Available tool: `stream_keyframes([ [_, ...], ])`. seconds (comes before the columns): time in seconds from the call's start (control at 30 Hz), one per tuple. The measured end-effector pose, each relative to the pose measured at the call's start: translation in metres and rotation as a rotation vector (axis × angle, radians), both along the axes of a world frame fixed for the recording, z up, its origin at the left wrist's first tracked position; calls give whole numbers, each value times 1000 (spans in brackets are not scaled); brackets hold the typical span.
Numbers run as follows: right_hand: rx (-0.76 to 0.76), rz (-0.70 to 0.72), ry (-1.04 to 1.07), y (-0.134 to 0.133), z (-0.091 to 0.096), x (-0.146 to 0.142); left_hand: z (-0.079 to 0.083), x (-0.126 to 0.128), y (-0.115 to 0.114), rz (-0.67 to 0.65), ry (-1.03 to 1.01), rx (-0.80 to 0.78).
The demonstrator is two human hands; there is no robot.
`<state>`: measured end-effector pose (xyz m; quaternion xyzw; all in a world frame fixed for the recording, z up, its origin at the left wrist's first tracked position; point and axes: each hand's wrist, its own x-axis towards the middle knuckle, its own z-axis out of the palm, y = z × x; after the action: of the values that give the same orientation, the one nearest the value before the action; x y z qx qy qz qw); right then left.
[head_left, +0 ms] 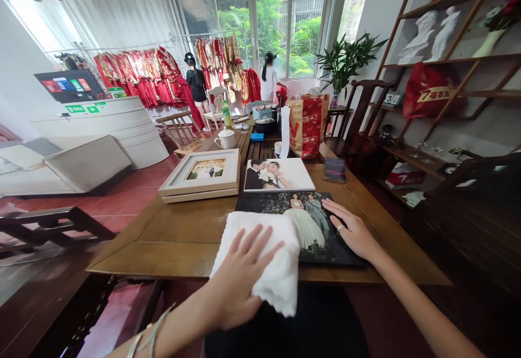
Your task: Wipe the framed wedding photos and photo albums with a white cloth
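Observation:
A dark wedding photo panel [309, 222] lies flat near the front edge of the wooden table [175, 238]. On its left part rests a folded white towel [280, 271], which hangs over the table edge toward me. My left hand [242, 271] lies on the towel with its fingers spread, bracelets at the wrist. My right hand [352, 230], with a ring on one finger, rests its stretched fingertips on the right side of the panel. Just beyond lies a lighter photo panel [293, 179] of a couple. The towel hides the panel's left corner.
Stacked cream picture frames [234, 176] lie at the left. Farther back are a white lidded mug [227, 139], a green bottle [226, 114], a blue box [257, 137] and a red-and-brown paper bag [307, 130]. A small dark square [334, 169] stands at the right. Two people are near the windows.

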<state>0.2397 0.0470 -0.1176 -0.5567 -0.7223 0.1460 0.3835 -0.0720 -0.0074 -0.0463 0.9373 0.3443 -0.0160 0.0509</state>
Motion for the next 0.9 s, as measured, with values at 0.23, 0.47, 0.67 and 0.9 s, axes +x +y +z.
stream_keyframes([
  [0.23, 12, 7, 20, 0, 0, 0, -2, 32, 19, -34, -20, 22],
  [0.47, 14, 2, 26, 0, 1, 1, -12, 56, 105, 168, 9, 181],
  [0.67, 0, 4, 33, 0, 1, 0, -9, 51, 72, 124, 8, 170],
  [0.9, 26, 1, 56, 1, -2, 1, -8, 50, 2, -19, -22, 57],
])
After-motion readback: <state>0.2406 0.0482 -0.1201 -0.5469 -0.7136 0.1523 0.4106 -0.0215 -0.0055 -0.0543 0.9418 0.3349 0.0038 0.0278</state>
